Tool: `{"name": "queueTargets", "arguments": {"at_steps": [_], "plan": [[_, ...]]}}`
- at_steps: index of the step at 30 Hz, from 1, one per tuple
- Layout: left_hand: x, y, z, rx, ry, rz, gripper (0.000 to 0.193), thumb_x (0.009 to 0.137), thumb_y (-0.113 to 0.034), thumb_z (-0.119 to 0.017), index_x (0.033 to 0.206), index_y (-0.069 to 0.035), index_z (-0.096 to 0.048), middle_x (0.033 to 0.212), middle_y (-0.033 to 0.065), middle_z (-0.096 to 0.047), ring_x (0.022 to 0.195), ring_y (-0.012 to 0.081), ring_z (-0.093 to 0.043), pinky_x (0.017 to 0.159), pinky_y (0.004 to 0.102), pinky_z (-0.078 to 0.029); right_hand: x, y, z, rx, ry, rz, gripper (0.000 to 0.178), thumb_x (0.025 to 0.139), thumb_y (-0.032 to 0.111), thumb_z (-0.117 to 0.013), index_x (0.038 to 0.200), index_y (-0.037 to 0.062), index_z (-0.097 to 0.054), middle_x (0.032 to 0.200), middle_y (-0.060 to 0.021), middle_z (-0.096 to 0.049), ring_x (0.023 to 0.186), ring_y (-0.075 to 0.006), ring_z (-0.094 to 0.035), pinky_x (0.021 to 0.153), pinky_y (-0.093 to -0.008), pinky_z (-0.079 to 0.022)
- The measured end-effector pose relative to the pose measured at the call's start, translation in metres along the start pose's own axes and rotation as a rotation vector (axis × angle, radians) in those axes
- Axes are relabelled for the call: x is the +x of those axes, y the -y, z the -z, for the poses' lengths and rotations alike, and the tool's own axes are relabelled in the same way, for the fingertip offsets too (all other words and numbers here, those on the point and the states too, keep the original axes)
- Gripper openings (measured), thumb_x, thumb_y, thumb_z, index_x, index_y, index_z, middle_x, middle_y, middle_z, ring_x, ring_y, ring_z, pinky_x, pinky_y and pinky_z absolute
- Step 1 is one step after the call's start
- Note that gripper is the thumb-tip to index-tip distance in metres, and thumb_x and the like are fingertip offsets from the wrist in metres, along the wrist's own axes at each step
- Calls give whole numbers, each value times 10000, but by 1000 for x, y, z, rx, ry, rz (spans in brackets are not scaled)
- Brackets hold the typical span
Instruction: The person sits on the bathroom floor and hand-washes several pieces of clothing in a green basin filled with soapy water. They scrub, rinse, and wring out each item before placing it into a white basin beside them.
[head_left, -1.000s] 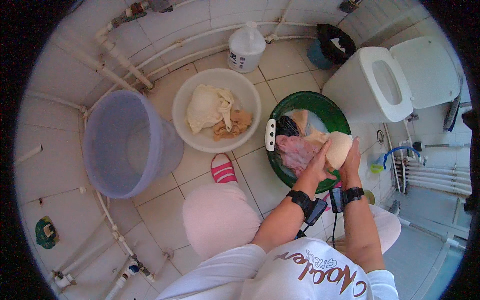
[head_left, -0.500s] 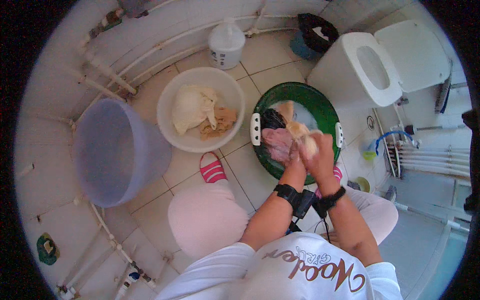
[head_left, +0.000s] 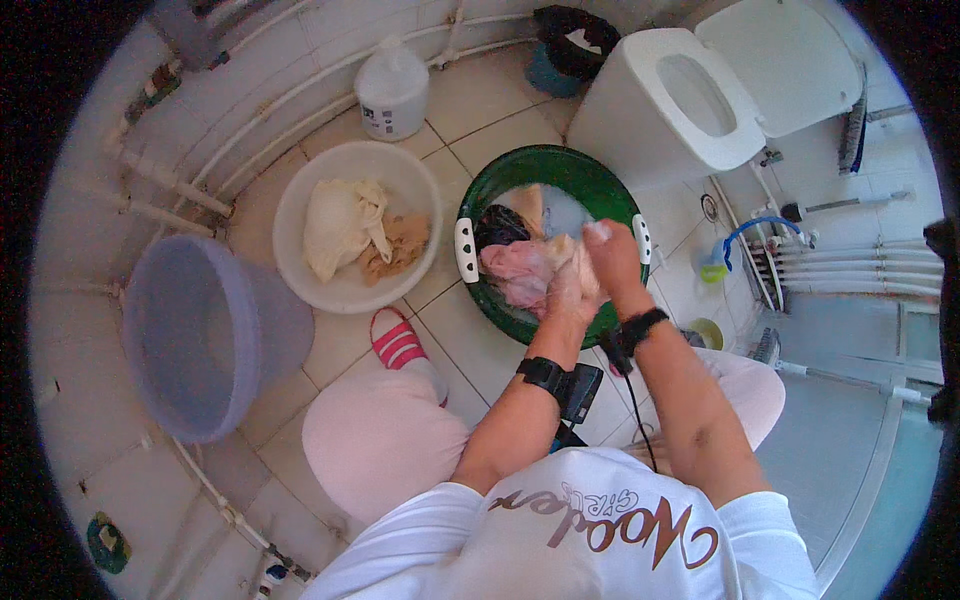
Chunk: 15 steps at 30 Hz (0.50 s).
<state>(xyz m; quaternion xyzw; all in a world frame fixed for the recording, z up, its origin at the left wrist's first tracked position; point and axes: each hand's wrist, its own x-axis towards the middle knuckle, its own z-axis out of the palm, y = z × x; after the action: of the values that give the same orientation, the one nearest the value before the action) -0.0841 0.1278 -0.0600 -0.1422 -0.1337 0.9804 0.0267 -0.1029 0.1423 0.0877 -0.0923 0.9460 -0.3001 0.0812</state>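
Over a round green basin [head_left: 590, 172] with white handles, my two hands work close together among wet laundry. My left hand [head_left: 574, 290] is closed round a pale yellowish cloth [head_left: 563, 248], part of which its fingers hide. Just to the right, my right hand [head_left: 615, 262] is closed and slightly blurred; a whitish bit shows at its fingers, but I cannot tell whether it is cloth or suds. Pink cloth [head_left: 515, 272] lies left of my hands, beside a black cloth [head_left: 499, 228] and a tan piece [head_left: 529, 206]. Cloudy water [head_left: 567, 214] surrounds them.
A white basin [head_left: 290, 215] holding cream cloth [head_left: 340, 222] and tan cloth [head_left: 402, 240] stands left of the green one. Farther left is a tall lavender tub [head_left: 275, 325]. Behind are a white jug [head_left: 393, 95], a lined bin [head_left: 555, 70] and a toilet [head_left: 640, 105].
My right hand has risen away from my left and shows a fist-like shape. The whole view has shifted, so the basins sit farther left in the picture.
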Motion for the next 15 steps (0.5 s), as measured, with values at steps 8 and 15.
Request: {"name": "queueTargets", "arguments": {"at_steps": [8, 15], "plan": [[2, -26, 19, 271, 389, -89, 386, 954, -348, -444, 1184, -53, -538, 1180, 106, -574, 1090, 262, -535, 966, 398, -435, -25, -3, -14, -38, -239, 423, 357, 841, 361, -635, 949, 22, -609, 957, -221, -585, 928, -410, -587, 775, -452, -487], [-16, -1, -21, 505, -13, -346, 475, 919, -469, -489, 1196, -85, -536, 1206, 82, -559, 1072, 255, -546, 933, 400, -460, -7, 1, -10, -80, -107, 111, 336, 808, 309, -688, 976, 41, -578, 946, -206, -604, 911, -407, -592, 760, -475, -484]]}}
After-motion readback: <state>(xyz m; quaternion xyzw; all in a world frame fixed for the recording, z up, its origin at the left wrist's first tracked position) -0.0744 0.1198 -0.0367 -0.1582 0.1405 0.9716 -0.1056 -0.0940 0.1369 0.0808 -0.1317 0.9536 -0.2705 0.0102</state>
